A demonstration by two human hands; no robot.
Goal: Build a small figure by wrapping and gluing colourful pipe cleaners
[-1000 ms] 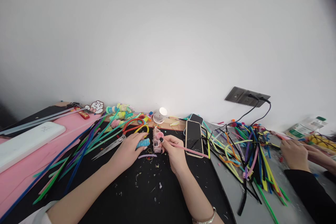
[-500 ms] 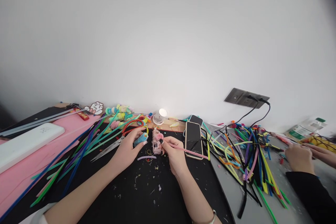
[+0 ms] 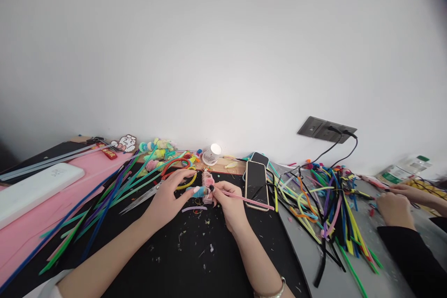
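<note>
My left hand [image 3: 171, 195] has its index finger lifted and its thumb against a small blue coil [image 3: 200, 192] that looks like wound pipe cleaner. Fingers below the thumb are hidden. My right hand [image 3: 228, 205] pinches a pink pipe cleaner [image 3: 256, 202], whose free end sticks out to the right. Close to the fingertips of both hands is a pink coiled piece [image 3: 209, 181], partly covered by them. A short lilac pipe cleaner [image 3: 193, 208] lies on the black mat [image 3: 181, 260] below. Behind my left hand rest scissors [image 3: 141, 199] with red handles.
A white paper cup [image 3: 213, 153] stands by the wall. Two phones, the nearer a light-framed phone [image 3: 256, 184], lie right of my hands. Pipe cleaners [image 3: 344, 214] are heaped farther right, beside another person's hand [image 3: 396, 209]. At left is a white bar-shaped case [image 3: 42, 191].
The blue coil has moved right and turned, now close to the pink piece. My left index finger has lifted off it. The right hand still pinches the pink pipe cleaner.
</note>
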